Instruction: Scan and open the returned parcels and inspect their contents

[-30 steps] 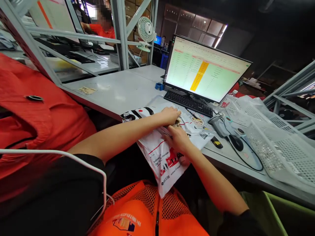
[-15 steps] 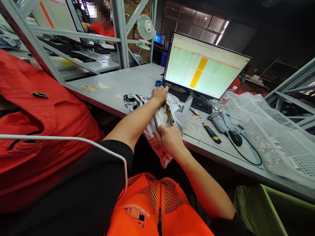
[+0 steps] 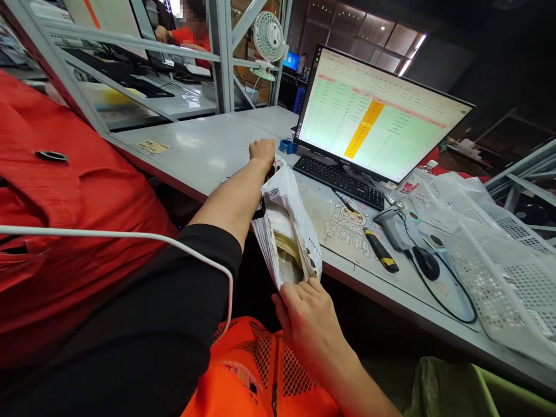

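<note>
A white plastic mailing bag (image 3: 297, 200) with black print lies over the front edge of the desk, its slit mouth gaping upward. Inside shows a clear plastic wrapper (image 3: 284, 263) with a yellowish band; what it contains I cannot make out. My left hand (image 3: 263, 152) is closed in a fist on the bag's far end, over the desk. Closer to my body, my right hand (image 3: 310, 310) pinches the bag's near end, thumb and fingers at the edge of the opening.
Behind the bag stand a monitor (image 3: 391, 119) and a black keyboard (image 3: 339, 180). To the right lie a yellow-black box cutter (image 3: 381, 250), a barcode scanner (image 3: 393, 229), a mouse (image 3: 425, 263) and white perforated baskets (image 3: 499, 278). A white cable (image 3: 174, 244) crosses at left; a red jacket hangs there.
My right hand has pulled down toward my body, and my left hand has moved slightly left and away. The bag is stretched longer and its opening gapes wider.
</note>
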The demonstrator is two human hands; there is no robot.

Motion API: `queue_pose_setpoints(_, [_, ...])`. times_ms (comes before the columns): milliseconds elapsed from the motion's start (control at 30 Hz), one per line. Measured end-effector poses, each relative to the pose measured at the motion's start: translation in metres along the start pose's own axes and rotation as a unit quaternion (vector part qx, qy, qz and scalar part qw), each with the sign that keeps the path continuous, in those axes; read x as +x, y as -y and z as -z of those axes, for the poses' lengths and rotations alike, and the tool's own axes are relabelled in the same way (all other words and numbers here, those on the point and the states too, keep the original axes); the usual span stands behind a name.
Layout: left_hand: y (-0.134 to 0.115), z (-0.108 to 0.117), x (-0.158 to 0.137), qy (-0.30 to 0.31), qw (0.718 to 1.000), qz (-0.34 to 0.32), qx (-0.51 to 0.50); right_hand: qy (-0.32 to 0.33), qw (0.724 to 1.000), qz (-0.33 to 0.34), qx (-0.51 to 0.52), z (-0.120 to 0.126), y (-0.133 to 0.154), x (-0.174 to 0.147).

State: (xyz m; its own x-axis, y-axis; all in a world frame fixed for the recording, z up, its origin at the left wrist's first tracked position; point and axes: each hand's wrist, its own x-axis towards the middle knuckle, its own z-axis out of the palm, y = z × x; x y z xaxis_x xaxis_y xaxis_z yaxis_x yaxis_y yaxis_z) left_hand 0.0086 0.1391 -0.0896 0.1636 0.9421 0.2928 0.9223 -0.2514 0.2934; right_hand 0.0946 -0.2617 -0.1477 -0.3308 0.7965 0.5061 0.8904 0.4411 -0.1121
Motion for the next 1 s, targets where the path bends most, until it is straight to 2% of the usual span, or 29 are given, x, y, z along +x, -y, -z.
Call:
queue_pose_setpoints(100, [-0.017, -0.001, -0.008, 0.053, 0.998, -0.039, 0.017, -0.031, 0.999, -0.025, 0.033, 0.000, -0.019, -0.002])
queue_pose_setpoints(167, [-0.027, 0.007, -0.023, 0.066, 0.995, -0.072, 0.025, -0.027, 0.998, -0.051, 0.034, 0.000, -0.034, 0.000])
queue_pose_setpoints(233, [-0.032, 0.024, -0.049, 0.038, 0.990, -0.131, 0.031, -0.017, 0.997, -0.071, 0.026, 0.001, -0.046, 0.001])
queue_pose_setpoints(267, [-0.033, 0.034, -0.067, 0.007, 0.983, -0.182, 0.035, -0.016, 0.997, -0.076, 0.025, 0.001, -0.051, 0.001])
queue_pose_setpoints(333, [-0.032, 0.052, -0.107, -0.047, 0.955, -0.291, 0.041, -0.018, 0.996, -0.076, 0.037, 0.001, -0.057, 0.000])
queue_pose_setpoints(367, [-0.030, 0.058, -0.128, -0.038, 0.934, -0.351, 0.048, -0.019, 0.996, -0.073, 0.046, 0.000, -0.058, 0.000])
queue_pose_setpoints(433, [-0.027, 0.058, -0.166, 0.054, 0.875, -0.477, 0.061, -0.023, 0.996, -0.065, 0.057, -0.003, -0.059, 0.000])
queue_pose_setpoints(500, [-0.023, 0.044, -0.194, 0.144, 0.837, -0.521, 0.089, -0.032, 0.996, -0.061, 0.052, -0.006, -0.058, 0.000])
queue_pose_setpoints(567, [-0.022, 0.024, -0.209, 0.187, 0.833, -0.507, 0.118, -0.042, 0.997, -0.060, 0.034, -0.009, -0.056, 0.001])
queue_pose_setpoints(667, [-0.026, 0.005, -0.207, 0.206, 0.846, -0.475, 0.128, -0.058, 0.997, -0.059, 0.000, -0.013, -0.056, -0.002])
queue_pose_setpoints(733, [-0.033, 0.006, -0.192, 0.237, 0.843, -0.471, 0.103, -0.072, 0.995, -0.070, -0.011, -0.012, -0.060, -0.007])
queue_pose_setpoints(833, [-0.037, 0.021, -0.162, 0.276, 0.835, -0.474, 0.042, -0.079, 0.991, -0.107, 0.022, -0.009, -0.077, -0.016])
queue_pose_setpoints(900, [-0.032, 0.035, -0.143, 0.271, 0.847, -0.456, -0.043, -0.087, 0.983, -0.142, 0.075, -0.008, -0.090, -0.023])
queue_pose_setpoints(967, [-0.021, 0.050, -0.133, 0.245, 0.858, -0.408, -0.195, -0.101, 0.970, -0.179, 0.131, -0.009, -0.100, -0.029])
queue_pose_setpoints(1000, [-0.015, 0.056, -0.132, 0.223, 0.855, -0.373, -0.284, -0.108, 0.963, -0.194, 0.154, -0.010, -0.103, -0.033])
